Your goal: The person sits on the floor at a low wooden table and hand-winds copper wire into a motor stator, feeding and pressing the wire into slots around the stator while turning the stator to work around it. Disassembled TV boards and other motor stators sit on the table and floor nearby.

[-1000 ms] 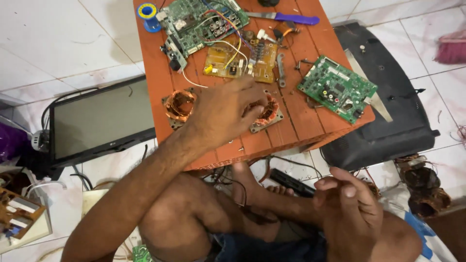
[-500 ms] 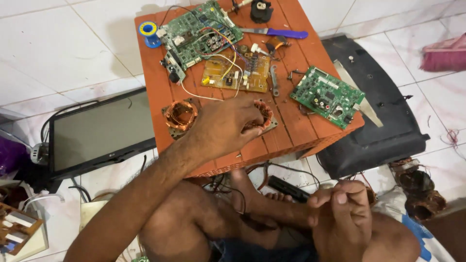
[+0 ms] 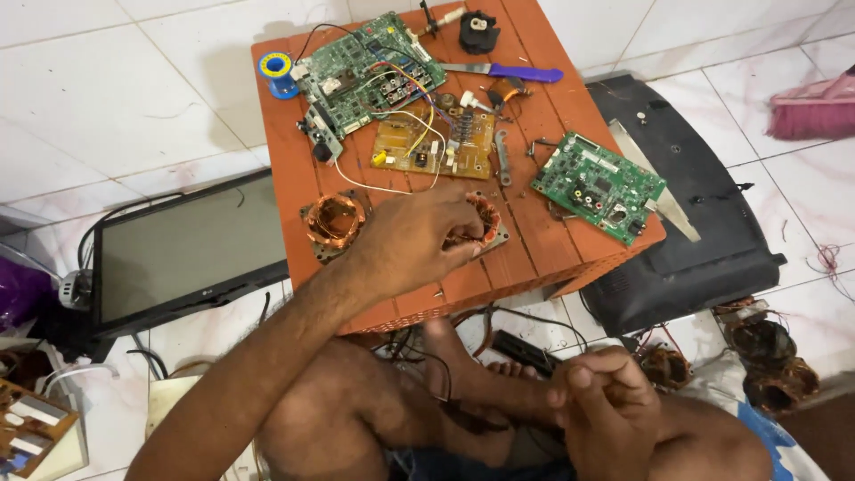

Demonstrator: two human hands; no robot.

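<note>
Copper-wound motor stator [image 3: 481,223] sits near the front edge of the orange table [image 3: 543,258], just right of a second stator [image 3: 335,223]. Left hand [image 3: 411,240] is draped over it from the left, fingers curled onto its near rim, gripping it. Right hand [image 3: 606,405] is way back over the lap, loosely clenched; can't tell if it's holding anything. Left is clearly nearer.
</note>
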